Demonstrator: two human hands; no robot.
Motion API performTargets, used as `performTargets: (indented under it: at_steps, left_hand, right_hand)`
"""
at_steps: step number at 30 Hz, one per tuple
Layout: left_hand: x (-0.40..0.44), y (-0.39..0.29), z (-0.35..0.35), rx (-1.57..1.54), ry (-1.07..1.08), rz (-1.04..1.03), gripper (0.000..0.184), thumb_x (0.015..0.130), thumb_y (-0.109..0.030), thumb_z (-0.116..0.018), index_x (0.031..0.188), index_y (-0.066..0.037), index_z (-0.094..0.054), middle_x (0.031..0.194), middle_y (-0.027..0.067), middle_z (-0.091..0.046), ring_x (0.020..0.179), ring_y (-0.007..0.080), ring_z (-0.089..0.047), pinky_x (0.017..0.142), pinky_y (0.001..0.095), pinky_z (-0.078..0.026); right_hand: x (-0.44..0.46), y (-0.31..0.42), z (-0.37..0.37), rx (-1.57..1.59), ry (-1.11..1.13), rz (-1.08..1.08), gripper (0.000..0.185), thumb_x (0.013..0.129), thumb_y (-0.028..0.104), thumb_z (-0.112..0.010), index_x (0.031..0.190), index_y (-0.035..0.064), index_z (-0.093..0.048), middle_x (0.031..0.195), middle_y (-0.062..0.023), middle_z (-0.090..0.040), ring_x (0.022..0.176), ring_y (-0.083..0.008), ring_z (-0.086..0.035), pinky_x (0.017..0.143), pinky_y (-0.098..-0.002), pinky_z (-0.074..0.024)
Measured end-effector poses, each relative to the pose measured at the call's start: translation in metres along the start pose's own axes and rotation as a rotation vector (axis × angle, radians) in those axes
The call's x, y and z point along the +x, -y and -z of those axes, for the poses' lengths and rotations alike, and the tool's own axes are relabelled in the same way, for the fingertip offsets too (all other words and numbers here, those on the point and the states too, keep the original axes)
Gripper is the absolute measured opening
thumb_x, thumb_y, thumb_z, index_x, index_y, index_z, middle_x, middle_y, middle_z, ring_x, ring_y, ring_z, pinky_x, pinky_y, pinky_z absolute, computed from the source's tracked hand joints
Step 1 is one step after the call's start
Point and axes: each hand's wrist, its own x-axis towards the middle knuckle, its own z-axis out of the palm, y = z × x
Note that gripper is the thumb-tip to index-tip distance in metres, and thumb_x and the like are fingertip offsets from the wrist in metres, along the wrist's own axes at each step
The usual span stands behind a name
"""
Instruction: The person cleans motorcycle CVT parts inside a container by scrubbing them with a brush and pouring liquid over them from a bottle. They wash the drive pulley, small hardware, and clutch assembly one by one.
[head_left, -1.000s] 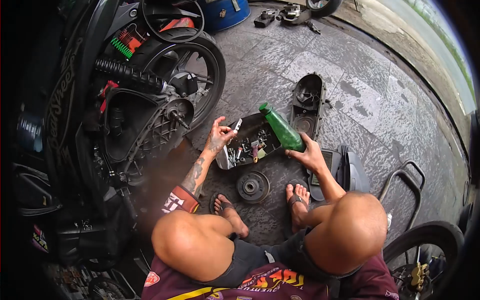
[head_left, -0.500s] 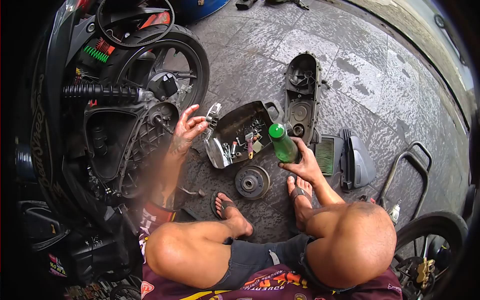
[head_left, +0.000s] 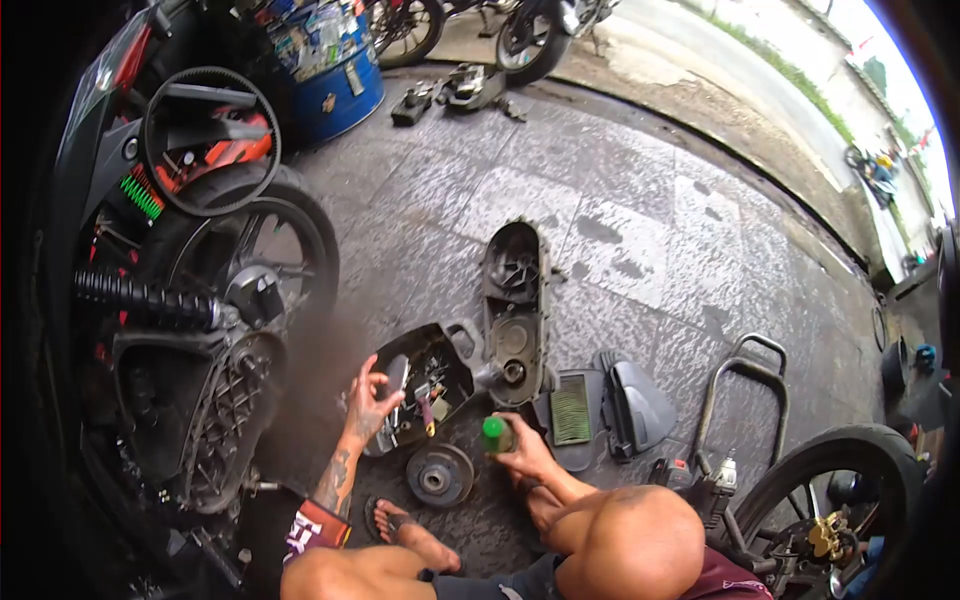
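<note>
My left hand [head_left: 370, 405] pinches a small metal part [head_left: 398, 374] by its edge, over the left side of a black tray [head_left: 455, 362]. Bolts and small parts lie in that tray, with a purple-handled tool [head_left: 426, 412] among them. My right hand [head_left: 522, 452] is wrapped round a green bottle [head_left: 496, 434], its green cap facing up toward me. On the floor between my hands sits a round metal drum [head_left: 438, 477]. A long black casing [head_left: 515, 300] lies just beyond the tray.
A partly dismantled motorcycle with its rear wheel [head_left: 270, 245] stands at the left. To the right lie an air filter [head_left: 571, 410], a plastic cover [head_left: 637, 405], a bent metal rail [head_left: 745, 400] and another wheel [head_left: 840, 470]. A blue barrel [head_left: 345, 95] stands at the back.
The view has tilted up, showing more street and motorcycles. The bottle has gone from slanting over the tray to cap toward me, in my right hand. My left hand still holds the metal part.
</note>
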Motion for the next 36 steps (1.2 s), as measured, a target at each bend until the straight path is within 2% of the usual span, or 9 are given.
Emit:
performTargets:
  at_steps: [2,4,7,16,26,28,30,34,36]
  left_hand:
    - [-0.005,-0.011,-0.006,0.276,0.019,-0.034,0.098,0.065,-0.016,-0.086,0.15,-0.013,-0.036,0.098,0.0036,-0.061,0.093,0.0234,-0.051,0.085,0.0389,-0.045]
    - [-0.007,-0.013,-0.008,0.145,0.034,0.062,0.098,0.064,-0.014,-0.085,0.15,-0.013,-0.036,0.1,0.0055,-0.06,0.097,0.0264,-0.052,0.09,0.0425,-0.043]
    - [-0.009,-0.004,-0.01,0.291,0.017,-0.064,0.098,0.064,-0.014,-0.084,0.149,-0.012,-0.036,0.1,0.0069,-0.059,0.101,0.0288,-0.051,0.094,0.0447,-0.04]
    - [-0.009,-0.008,0.001,0.455,-0.033,-0.06,0.098,0.064,-0.01,-0.08,0.151,-0.017,-0.035,0.102,0.0036,-0.058,0.103,0.0258,-0.05,0.096,0.0461,-0.035]
    - [-0.017,0.026,-0.005,0.531,-0.1,-0.053,0.097,0.066,-0.016,-0.084,0.15,-0.016,-0.036,0.103,0.0049,-0.061,0.101,0.0271,-0.052,0.091,0.0452,-0.039]
    - [-0.013,0.002,0.0,0.268,-0.081,-0.009,0.096,0.067,-0.009,-0.082,0.151,-0.016,-0.036,0.098,0.0048,-0.06,0.095,0.0244,-0.052,0.086,0.0421,-0.042]
    - [-0.012,0.016,-0.004,0.317,-0.114,-0.096,0.094,0.068,-0.007,-0.08,0.151,-0.016,-0.036,0.097,0.0059,-0.058,0.094,0.0235,-0.051,0.085,0.0407,-0.043]
    - [-0.009,0.016,-0.004,0.222,-0.014,0.096,0.096,0.067,-0.005,-0.079,0.151,-0.017,-0.035,0.097,0.0062,-0.056,0.096,0.0251,-0.051,0.091,0.0406,-0.042]
    - [-0.012,0.015,-0.006,0.401,-0.057,-0.065,0.096,0.067,-0.006,-0.079,0.151,-0.018,-0.035,0.098,0.0063,-0.057,0.098,0.0262,-0.051,0.093,0.041,-0.04]
  right_hand:
    - [-0.001,-0.002,-0.001,-0.033,0.015,0.105,0.074,0.066,0.018,-0.084,0.132,0.0086,-0.052,0.129,-0.0143,-0.057,0.123,-0.0284,-0.055,0.106,-0.0379,-0.0421]
    - [0.002,-0.012,-0.004,-0.099,0.026,0.207,0.073,0.067,0.016,-0.083,0.132,0.009,-0.053,0.134,-0.0141,-0.054,0.126,-0.0309,-0.052,0.107,-0.039,-0.0412]
    - [-0.005,-0.019,-0.015,-0.092,0.057,0.114,0.072,0.067,0.014,-0.081,0.133,0.0088,-0.052,0.133,-0.0137,-0.055,0.125,-0.031,-0.053,0.107,-0.0385,-0.0418]
    - [-0.002,-0.034,-0.026,-0.128,0.087,0.093,0.08,0.065,0.0,-0.078,0.137,0.0069,-0.044,0.135,-0.0167,-0.051,0.131,-0.0347,-0.047,0.111,-0.0412,-0.0377]
    - [-0.007,-0.021,-0.014,-0.101,-0.007,0.12,0.098,0.065,0.005,-0.081,0.149,0.0036,-0.031,0.141,-0.021,-0.047,0.133,-0.0352,-0.045,0.114,-0.0401,-0.035]
    - [-0.019,-0.022,-0.004,-0.059,0.031,0.067,0.103,0.069,0.013,-0.085,0.152,0.0066,-0.026,0.145,-0.019,-0.045,0.137,-0.03,-0.042,0.113,-0.0386,-0.0343]
    - [-0.035,-0.024,0.001,0.002,0.028,0.021,0.103,0.071,0.015,-0.084,0.154,0.0084,-0.023,0.145,-0.0173,-0.045,0.137,-0.0307,-0.041,0.11,-0.0409,-0.0372]
    - [-0.054,-0.004,0.016,0.263,-0.114,-0.181,0.088,0.079,0.011,-0.078,0.152,0.0102,-0.029,0.143,-0.016,-0.046,0.129,-0.0271,-0.048,0.105,-0.0388,-0.0425]
    - [-0.069,0.018,0.015,0.371,-0.169,-0.256,0.08,0.082,0.009,-0.075,0.15,0.0108,-0.033,0.14,-0.0147,-0.049,0.12,-0.0221,-0.055,0.101,-0.0361,-0.047]
